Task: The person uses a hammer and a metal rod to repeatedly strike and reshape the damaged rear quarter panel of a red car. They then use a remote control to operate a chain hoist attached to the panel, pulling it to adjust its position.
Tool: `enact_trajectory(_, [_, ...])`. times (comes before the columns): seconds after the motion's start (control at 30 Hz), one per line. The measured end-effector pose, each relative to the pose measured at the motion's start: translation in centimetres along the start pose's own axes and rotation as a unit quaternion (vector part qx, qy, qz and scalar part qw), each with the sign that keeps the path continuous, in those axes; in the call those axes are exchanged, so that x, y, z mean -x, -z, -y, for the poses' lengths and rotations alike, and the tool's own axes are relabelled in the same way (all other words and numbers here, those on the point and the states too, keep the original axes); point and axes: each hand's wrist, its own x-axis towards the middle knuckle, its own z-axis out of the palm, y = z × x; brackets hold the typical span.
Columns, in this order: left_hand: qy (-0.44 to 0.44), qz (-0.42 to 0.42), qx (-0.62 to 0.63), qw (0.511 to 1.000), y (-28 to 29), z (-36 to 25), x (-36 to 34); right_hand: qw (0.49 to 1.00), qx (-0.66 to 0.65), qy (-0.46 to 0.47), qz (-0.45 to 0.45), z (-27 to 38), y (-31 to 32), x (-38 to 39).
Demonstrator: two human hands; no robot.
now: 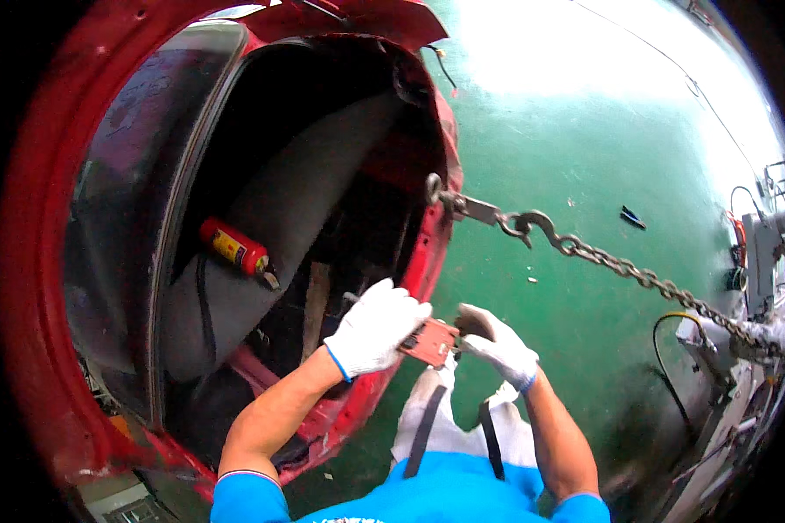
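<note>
Beside the car's red metal rim (pixel 358 410), my white-gloved left hand (pixel 377 326) grips a flat, pinkish-red metal block (pixel 431 343); whether my white-gloved right hand (pixel 502 349), at its right end, clamps it, I can't tell.

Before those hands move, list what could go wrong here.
The chain running to the car's red edge looks taut; a slip might whip it toward the right hand. The reddish metal piece in the left hand could slip and fall. The fire extinguisher, lying on its side, might roll if jolted.
</note>
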Motion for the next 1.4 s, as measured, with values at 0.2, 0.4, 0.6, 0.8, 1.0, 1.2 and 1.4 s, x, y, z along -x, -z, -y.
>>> enact_trajectory(0.2, [-0.050,-0.021,-0.031,0.998,-0.5,-16.1,-1.4,0.991,-0.097,-0.004,0.095,-2.9,2.0,12.8])
enact_trajectory(0.4, [0.267,-0.229,0.517,0.781,-7.3,-25.0,2.8,0.987,-0.141,0.065,-0.029,-6.9,6.3,26.3])
enact_trajectory(0.6, [0.265,-0.148,0.787,0.538,-9.2,-32.6,-2.2,0.980,-0.170,0.090,-0.043,-6.8,7.0,33.3])
enact_trajectory(0.8, [0.247,-0.127,0.777,0.566,-8.6,-34.4,-3.5,0.983,-0.122,0.118,-0.069,-5.9,6.5,34.9])
enact_trajectory(1.0, [0.271,-0.111,0.723,0.626,-8.6,-34.6,-3.5,0.986,-0.058,0.102,-0.118,-5.6,5.9,34.0])
enact_trajectory(1.2, [0.252,-0.095,0.683,0.679,-7.9,-34.0,-2.6,0.982,-0.119,0.118,-0.087,-4.9,4.4,32.2])
enact_trajectory(1.4, [0.246,-0.091,0.653,0.711,-9.0,-32.7,-1.3,0.973,-0.177,0.118,-0.093,-7.2,4.4,29.9])
